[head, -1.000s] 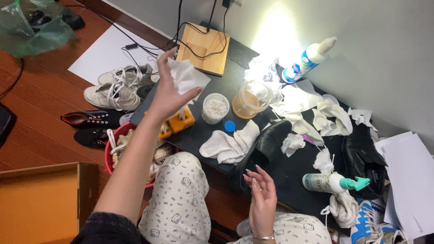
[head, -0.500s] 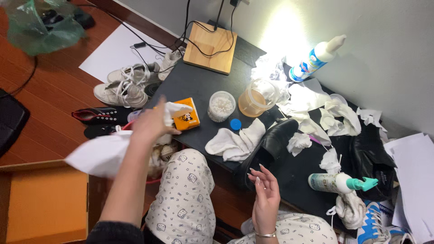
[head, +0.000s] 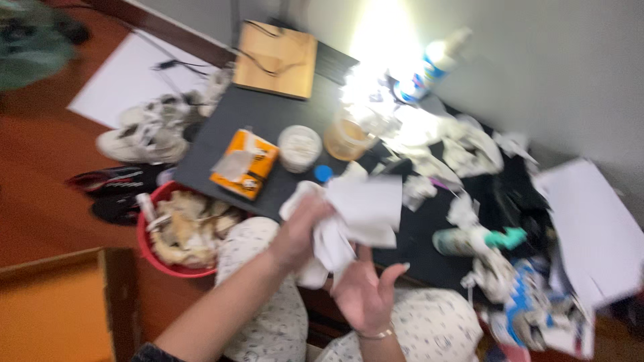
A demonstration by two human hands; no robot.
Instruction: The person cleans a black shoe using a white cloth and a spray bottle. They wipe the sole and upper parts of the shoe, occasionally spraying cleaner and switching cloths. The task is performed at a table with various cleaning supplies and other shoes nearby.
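Head view: Your left hand [head: 298, 231] grasps a white tissue [head: 362, 211], fingers closed on its crumpled lower part; the sheet fans out above and to the right of the fist. Your right hand [head: 365, 291] lies released beneath it, palm up, fingers spread, at or just under the hanging folds of the tissue; motion blur hides whether they touch. Both hands sit over the near edge of the dark desk [head: 228, 131], above your patterned trousers.

On the desk, to the left of the tissue, lies an orange tissue box [head: 247, 164] with a sheet protruding. Beside it stands a round white container [head: 299, 147], then an amber cup [head: 345, 139]. A small blue cap [head: 323, 173] lies just below them. A wooden board [head: 276, 59] occupies the far corner. More crumpled white tissues cover the right part of the desk.

On the floor, a red bin [head: 151, 248] filled with used paper stands against the desk's left edge, with white sneakers [head: 144, 134] further off.
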